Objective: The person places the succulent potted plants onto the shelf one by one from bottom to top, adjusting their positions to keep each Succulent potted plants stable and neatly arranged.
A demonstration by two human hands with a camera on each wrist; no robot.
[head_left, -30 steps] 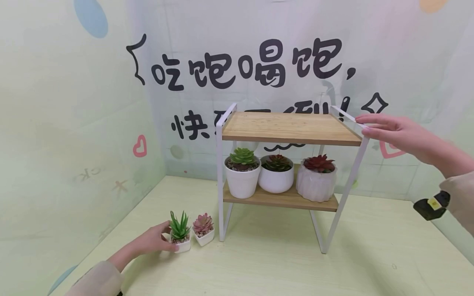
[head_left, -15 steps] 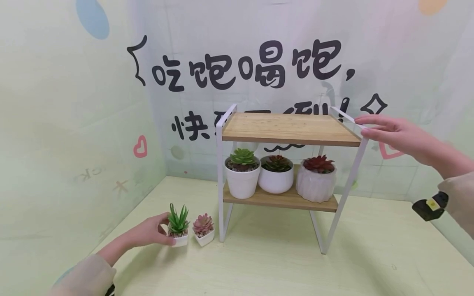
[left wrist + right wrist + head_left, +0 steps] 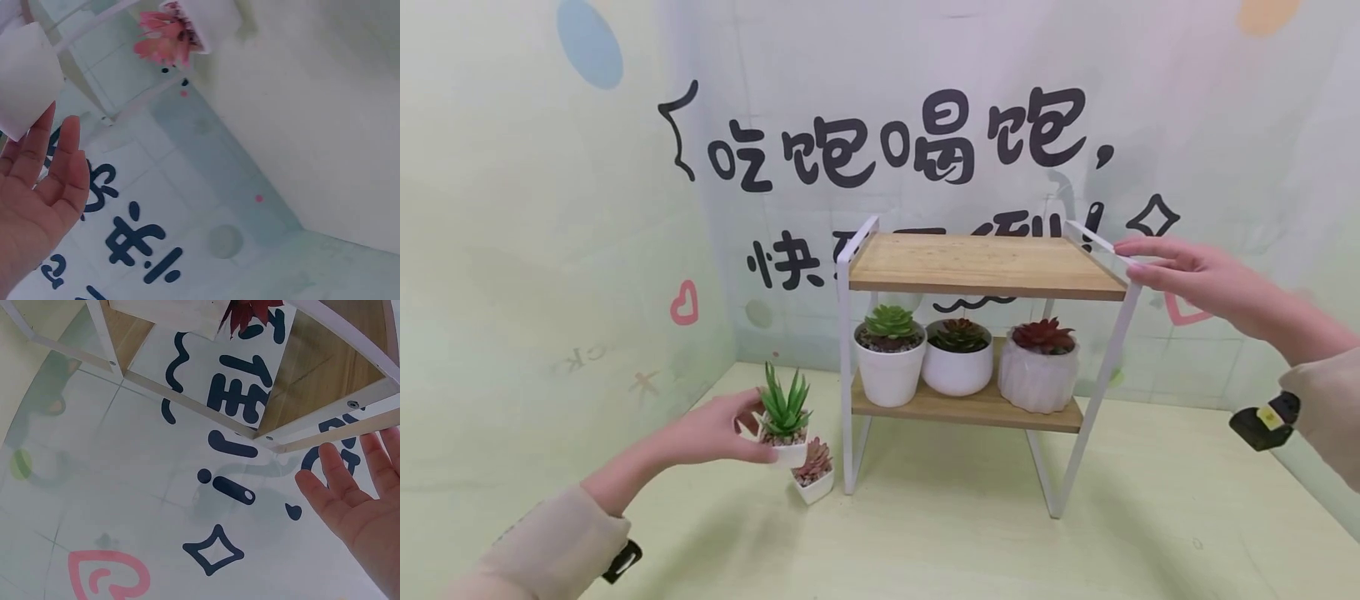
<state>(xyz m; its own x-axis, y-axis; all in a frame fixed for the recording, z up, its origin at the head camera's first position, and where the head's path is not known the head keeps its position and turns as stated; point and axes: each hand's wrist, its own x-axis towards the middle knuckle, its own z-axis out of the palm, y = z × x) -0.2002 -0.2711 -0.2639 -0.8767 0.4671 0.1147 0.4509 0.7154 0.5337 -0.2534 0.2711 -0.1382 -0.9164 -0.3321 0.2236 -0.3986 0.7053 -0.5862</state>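
My left hand (image 3: 718,432) grips a small potted succulent (image 3: 786,417) with spiky green leaves, lifted off the table. Its white square pot (image 3: 30,75) sits at the fingertips in the left wrist view. Lower behind it stands a pink succulent (image 3: 812,477) in a matching pot, partly hidden by the lifted one. My right hand (image 3: 1195,271) rests its fingers on the white side rail of a two-tier wooden shelf (image 3: 985,258). In the right wrist view the fingers (image 3: 340,475) reach the rail, mostly straight.
On the lower tier stand a green succulent (image 3: 889,358) in a white pot, a dark reddish-green succulent (image 3: 958,358) in a round bowl, and a red succulent (image 3: 1041,371) in a ribbed pot. A printed cloth wall (image 3: 925,50) encloses the pale table (image 3: 925,550).
My left hand has raised the green spiky succulent from the table and brought it rightward, so it now overlaps the pink one. My right hand stays on the shelf rail.
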